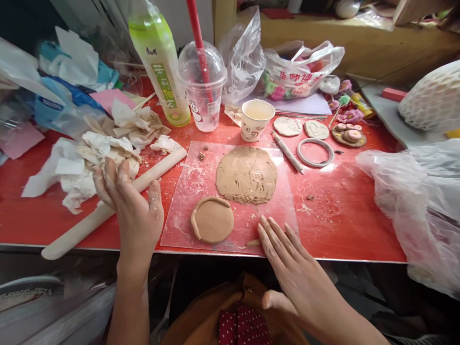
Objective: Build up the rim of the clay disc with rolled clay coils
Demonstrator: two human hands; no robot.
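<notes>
My right hand [285, 249] lies flat, fingers stretched out, at the near right edge of a clear sheet [247, 223]. Under its fingertips a thin clay roll [253, 243] pokes out to the left; the rest is hidden. My left hand [132, 206] is raised with its fingers apart and nothing in it, in front of a pale rolling pin [88, 225]. Between the hands sits a round clay disc [214, 221] with a clay strip along part of its rim. Behind the disc, a larger flattened clay slab [247, 173] has a rough surface and a ragged near edge.
Crumpled tissues [89, 160] pile up at left. At the back stand a green-capped-out drink bottle [160, 67], a plastic cup [203, 91] and a paper cup [257, 120]. A clay tool [287, 152], a ring [315, 153] and clay pieces [287, 126] lie right; a plastic bag [413, 201] hangs over the edge.
</notes>
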